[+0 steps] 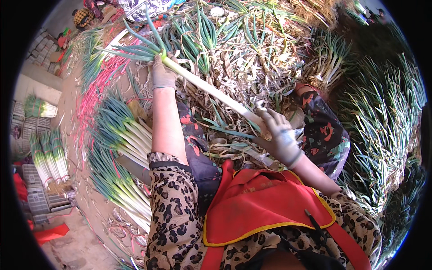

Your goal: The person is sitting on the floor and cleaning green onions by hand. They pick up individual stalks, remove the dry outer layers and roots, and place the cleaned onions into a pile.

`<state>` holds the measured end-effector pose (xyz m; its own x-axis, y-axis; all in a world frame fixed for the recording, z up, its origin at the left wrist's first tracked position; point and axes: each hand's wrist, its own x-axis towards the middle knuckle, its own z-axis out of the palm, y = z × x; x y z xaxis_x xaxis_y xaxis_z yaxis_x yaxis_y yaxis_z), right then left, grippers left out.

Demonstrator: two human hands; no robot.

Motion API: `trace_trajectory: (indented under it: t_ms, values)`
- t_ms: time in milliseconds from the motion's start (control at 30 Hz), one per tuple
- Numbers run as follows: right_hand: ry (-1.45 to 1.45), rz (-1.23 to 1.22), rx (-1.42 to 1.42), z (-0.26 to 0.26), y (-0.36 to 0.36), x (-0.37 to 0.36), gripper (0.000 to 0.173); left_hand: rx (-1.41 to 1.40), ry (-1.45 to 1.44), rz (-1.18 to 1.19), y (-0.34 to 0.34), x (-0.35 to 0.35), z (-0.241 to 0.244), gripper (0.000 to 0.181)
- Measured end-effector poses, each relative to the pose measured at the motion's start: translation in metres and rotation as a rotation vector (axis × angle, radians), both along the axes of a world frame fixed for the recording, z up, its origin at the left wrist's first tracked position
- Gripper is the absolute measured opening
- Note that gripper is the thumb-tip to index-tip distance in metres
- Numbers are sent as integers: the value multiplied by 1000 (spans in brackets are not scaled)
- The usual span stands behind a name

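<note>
My left hand point(163, 72), in a thin glove, is closed around a long Welsh onion point(211, 89) where the white stalk meets the green leaves. The stalk slopes down to the right across my lap. At its root end is my gloved right hand point(281, 138), fingers stretched out along the stalk and thumb below it. Whether those fingers grip the end or only touch it is unclear. Loose green leaves and dry husks point(233, 148) lie beneath, between my knees.
Trimmed onions point(125, 131) lie stacked at my left, beside a partly hidden flat grey blade point(133, 168). Untrimmed onions point(374, 135) are heaped at right, and husks point(229, 64) ahead. Pink ties point(98, 87) litter the floor. Tied bundles point(50, 155) rest on crates point(37, 199). Another person point(83, 18) is far left.
</note>
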<state>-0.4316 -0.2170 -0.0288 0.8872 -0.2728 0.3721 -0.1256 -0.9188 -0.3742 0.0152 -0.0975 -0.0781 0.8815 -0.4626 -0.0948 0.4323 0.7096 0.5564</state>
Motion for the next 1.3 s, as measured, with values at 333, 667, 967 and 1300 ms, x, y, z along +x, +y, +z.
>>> trace_trajectory:
  t_ms: [333, 667, 967, 1300]
  values:
    - [-26, 216, 1728, -54, -32, 24, 38, 781, -473, -201, -24, -49, 17, 16]
    - [-24, 85, 2019, -36, -43, 15, 30, 1005, -649, -741, -58, -116, -9, 67]
    - [7, 192, 1658, -51, -33, 21, 54, -169, 41, -586, -78, -140, 29, 21]
    - [-228, -324, 656, -80, -40, 135, 47, 44, -44, -332, -91, -152, 41, 12]
